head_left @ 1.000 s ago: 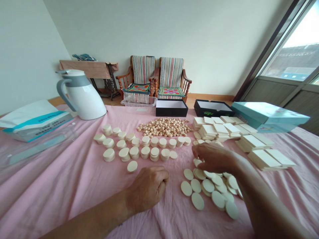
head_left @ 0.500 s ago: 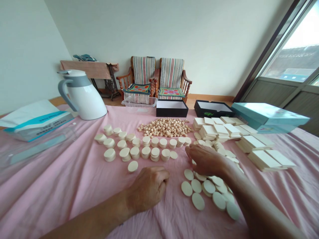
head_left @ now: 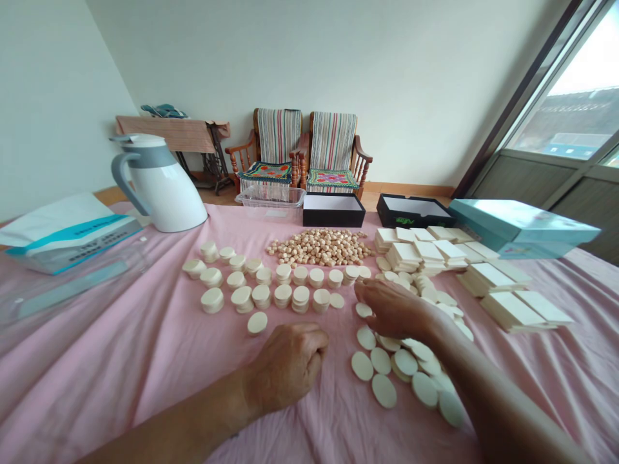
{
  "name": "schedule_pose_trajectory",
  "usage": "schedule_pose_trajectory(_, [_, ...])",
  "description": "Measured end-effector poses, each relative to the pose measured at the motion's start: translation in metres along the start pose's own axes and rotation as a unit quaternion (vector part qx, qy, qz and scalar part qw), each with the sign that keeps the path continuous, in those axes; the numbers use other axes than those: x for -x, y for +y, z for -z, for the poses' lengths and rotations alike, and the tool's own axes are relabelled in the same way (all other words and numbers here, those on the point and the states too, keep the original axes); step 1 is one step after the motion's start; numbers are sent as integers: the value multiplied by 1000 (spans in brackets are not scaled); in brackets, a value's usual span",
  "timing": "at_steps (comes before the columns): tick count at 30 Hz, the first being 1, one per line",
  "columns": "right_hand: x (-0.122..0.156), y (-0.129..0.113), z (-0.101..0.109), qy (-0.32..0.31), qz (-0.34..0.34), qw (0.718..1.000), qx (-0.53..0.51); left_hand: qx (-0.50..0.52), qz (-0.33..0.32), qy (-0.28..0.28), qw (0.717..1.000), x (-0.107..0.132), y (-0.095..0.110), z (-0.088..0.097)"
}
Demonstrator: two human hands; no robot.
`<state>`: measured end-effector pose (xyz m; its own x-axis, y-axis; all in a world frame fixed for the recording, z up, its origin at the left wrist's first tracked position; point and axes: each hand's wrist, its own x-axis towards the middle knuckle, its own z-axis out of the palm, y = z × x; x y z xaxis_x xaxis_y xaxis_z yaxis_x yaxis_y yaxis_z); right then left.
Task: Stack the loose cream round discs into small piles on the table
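Observation:
My left hand (head_left: 286, 362) rests on the pink cloth as a loose fist, and nothing shows in it. Over to the right, my right hand (head_left: 394, 308) is bent palm down, its fingers closed at a pale round wooden disc (head_left: 363, 310) that sticks out under the thumb side. Short stacks of similar discs (head_left: 283, 295) stand in rows ahead of my hands. A single disc (head_left: 257, 323) lies just beyond my left hand. Loose discs (head_left: 406, 362) are heaped below my right wrist, and more lie past it, partly hidden by the hand.
Behind the rows is a pile of small wooden pieces (head_left: 323, 247). Stacked pale square tiles (head_left: 493, 278) sit at right, near a light blue box (head_left: 522, 225). Two black trays (head_left: 333, 212) and a clear container (head_left: 271, 198) line the back. A white jug (head_left: 167, 187) stands left.
My right hand has shifted slightly left, and the disc at its thumb side has moved left with it and shows more. My left hand has stayed still.

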<state>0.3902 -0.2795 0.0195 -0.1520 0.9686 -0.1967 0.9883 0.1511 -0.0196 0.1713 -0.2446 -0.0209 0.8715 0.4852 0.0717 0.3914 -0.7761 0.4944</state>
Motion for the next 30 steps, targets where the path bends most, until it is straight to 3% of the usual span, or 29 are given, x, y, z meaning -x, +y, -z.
schedule_pose_trajectory(6, [-5,-7,3,80,20,995,-50,6,1,-4,1000,-1,1,0])
schedule_pose_trajectory(13, [-6,-1,-6,34,24,999,-30,-11,-2,1,1000,0,0,-1])
schedule_pose_trajectory(20, [-8,0,-6,41,29,997,-52,-10,-1,0,1000,-1,-1,-1])
schedule_pose_trajectory(27, [-16,-11,-8,167,12,981,-102,7,-6,8,1000,-1,-1,-2])
schedule_pose_trajectory(30, [-19,-18,-13,189,4,976,-104,9,-7,10,1000,-1,0,-1])
